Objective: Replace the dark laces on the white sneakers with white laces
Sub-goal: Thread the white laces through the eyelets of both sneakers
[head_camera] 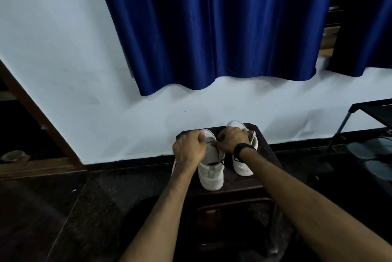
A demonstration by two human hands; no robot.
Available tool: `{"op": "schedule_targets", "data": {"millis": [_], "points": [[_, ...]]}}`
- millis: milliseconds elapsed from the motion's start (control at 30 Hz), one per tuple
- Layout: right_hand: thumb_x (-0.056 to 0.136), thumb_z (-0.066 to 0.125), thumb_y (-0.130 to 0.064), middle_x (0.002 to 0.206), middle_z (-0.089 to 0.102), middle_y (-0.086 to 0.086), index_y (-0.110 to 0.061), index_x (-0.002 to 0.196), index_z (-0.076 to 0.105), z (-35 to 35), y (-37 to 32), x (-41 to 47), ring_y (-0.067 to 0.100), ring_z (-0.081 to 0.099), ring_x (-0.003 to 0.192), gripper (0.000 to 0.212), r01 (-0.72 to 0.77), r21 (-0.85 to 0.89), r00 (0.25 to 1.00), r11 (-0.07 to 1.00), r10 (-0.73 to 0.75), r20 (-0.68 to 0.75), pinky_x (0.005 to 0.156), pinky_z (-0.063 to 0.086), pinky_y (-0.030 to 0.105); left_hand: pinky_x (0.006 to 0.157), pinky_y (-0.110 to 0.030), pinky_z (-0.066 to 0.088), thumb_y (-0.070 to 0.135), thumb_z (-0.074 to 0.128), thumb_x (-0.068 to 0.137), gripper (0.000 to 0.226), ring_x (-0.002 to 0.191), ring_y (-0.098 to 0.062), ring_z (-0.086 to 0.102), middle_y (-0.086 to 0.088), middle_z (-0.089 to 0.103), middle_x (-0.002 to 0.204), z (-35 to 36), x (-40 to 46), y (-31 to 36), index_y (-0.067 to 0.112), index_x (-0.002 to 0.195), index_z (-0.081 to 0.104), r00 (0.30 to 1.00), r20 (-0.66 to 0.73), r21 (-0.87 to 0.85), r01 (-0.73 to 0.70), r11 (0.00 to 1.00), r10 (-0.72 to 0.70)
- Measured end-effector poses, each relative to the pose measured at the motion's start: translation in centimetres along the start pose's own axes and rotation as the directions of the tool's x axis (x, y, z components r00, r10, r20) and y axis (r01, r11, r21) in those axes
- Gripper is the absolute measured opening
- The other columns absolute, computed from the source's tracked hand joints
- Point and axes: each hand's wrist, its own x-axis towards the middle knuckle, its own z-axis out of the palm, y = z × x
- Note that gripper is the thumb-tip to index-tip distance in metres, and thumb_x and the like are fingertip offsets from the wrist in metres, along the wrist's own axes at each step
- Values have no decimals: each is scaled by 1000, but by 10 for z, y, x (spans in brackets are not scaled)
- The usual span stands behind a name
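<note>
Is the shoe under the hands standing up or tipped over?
Standing up. The nearer white sneaker sits sole-down on the dark wooden stool, opening facing up.

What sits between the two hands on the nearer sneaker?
In the head view, the sneaker's white tongue fills the gap between the left hand and right hand.

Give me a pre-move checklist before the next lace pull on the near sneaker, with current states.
1. Both sneakers on the dark stool: ok.
2. Left hand steadies the near sneaker at its left side: ok.
3. Right hand pinches something at that sneaker's lace area: ok; whether it is the lace, cannot tell.
4. Dark lace out of the near sneaker: not ok, a bit shows at the collar.
5. Far sneaker lace state: cannot tell, the right hand covers it.
6. White laces within reach: cannot tell, none in view.
</note>
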Motion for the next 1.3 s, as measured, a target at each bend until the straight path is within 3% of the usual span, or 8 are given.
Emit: {"op": "schedule_targets", "data": {"millis": [100,367,467,533,733,933,1033,1300], "points": [[83,58,-48,111,67,2,-25,107,67,10,-1,18,22,54,117,34,-18,-18,996,1000,19,89,109,23,46,78,-36,46,22,53,87,21,95,-33,61,-9,72,92,15,11,7,16,84,72,993,-44,44,-106,993,108],[87,51,-40,116,66,-1,-30,111,69,16,9,38,22,54,118,31,-63,-1,986,998,62,154,112,19,46,67,-38,46,13,62,75,11,78,-31,56,-6,67,74,53,9,-5,14,70,73,995,-91,103,-35,994,45],[88,52,-38,120,66,0,-32,113,69,15,20,41,24,55,120,31,-75,55,973,996,61,222,111,30,40,65,-37,44,12,68,70,7,75,-30,55,-3,66,69,62,9,-8,15,65,71,987,-156,112,-29,993,46],[86,54,-39,117,68,-1,-33,109,71,21,28,45,21,58,114,30,-103,106,965,989,73,250,100,42,31,68,-38,42,14,70,69,5,77,-28,54,1,68,72,65,11,-8,18,66,71,984,-159,136,-56,989,78],[81,64,-18,104,72,0,-24,105,74,21,32,54,14,64,92,27,-155,241,940,958,67,336,73,49,15,75,-37,37,15,68,73,12,82,-23,52,7,70,77,72,15,-7,22,76,77,974,-116,202,-168,965,194],[68,57,-43,97,70,-2,-30,98,74,28,30,50,14,60,95,37,-189,219,961,957,134,243,84,46,21,70,-34,40,15,68,71,10,79,-25,54,3,68,68,74,16,-7,21,73,76,978,-85,153,-174,973,189],[84,60,-33,101,71,1,-25,101,75,28,33,50,14,61,96,25,-161,250,966,955,100,239,79,44,19,74,-35,42,19,65,75,11,81,-26,55,0,69,70,76,18,-6,21,76,76,982,-72,137,-166,977,177],[81,72,-32,92,75,-1,-24,93,78,25,35,46,11,67,93,16,-188,440,962,878,74,264,89,52,25,78,-40,45,28,59,76,19,84,-29,59,-8,66,68,78,19,2,21,77,77,993,-24,139,-109,984,114]]}}
